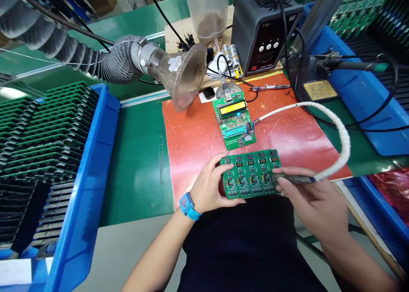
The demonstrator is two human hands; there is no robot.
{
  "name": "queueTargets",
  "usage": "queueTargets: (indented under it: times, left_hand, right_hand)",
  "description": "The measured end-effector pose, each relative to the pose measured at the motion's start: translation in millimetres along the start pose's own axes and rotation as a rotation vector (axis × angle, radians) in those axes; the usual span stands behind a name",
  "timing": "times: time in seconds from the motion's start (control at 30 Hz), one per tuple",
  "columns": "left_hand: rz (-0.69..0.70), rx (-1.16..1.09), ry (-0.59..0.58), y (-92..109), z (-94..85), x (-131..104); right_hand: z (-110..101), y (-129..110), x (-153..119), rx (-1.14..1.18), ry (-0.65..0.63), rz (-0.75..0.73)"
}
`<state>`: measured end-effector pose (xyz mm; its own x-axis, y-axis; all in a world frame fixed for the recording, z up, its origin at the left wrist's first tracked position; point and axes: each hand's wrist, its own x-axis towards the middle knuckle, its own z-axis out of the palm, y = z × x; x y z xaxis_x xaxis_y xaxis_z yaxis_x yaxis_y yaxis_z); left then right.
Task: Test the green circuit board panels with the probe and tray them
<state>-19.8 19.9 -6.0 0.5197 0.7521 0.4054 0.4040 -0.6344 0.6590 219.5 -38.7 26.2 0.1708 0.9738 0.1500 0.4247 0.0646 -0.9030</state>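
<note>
A green circuit panel (252, 177) with several small digit displays lies at the front edge of the red mat (191, 147). My left hand (212, 183), with a blue watch on the wrist, grips the panel's left end between thumb and fingers. Pinched in my right hand (315, 198) is a dark probe (297, 179), its tip over the panel's right end. A white wrapped cable (343, 134) curves from the probe to a green programmer board (234, 120), which has a lit yellow screen and lies just beyond the panel.
Blue bins stand left (92, 155) and right (367, 130), the left one filled with upright circuit boards. A fume hose funnel (188, 79) hangs over the mat's back left. Behind are a black soldering station (265, 36), a plastic bag and a yellow sponge (320, 90).
</note>
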Motion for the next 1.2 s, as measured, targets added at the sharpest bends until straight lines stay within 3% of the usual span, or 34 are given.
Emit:
queueTargets:
  times: [0.23, 0.53, 0.77, 1.2]
  left_hand:
    - [-0.005, -0.009, -0.002, 0, -0.1, 0]
    - [-0.003, -0.004, 0.001, 0, 0.8, -1]
    - [0.000, -0.008, 0.006, 0, 0.2, -1]
    - [-0.012, 0.000, 0.004, 0, 0.2, -1]
  right_hand:
    - [15, -6, -1, 0.031, -0.048, -0.057]
    - [15, 0, -3, -0.045, -0.093, -0.100]
    - [22, -7, 3, -0.133, -0.033, -0.211]
    - [16, 1, 0, -0.075, -0.086, -0.167]
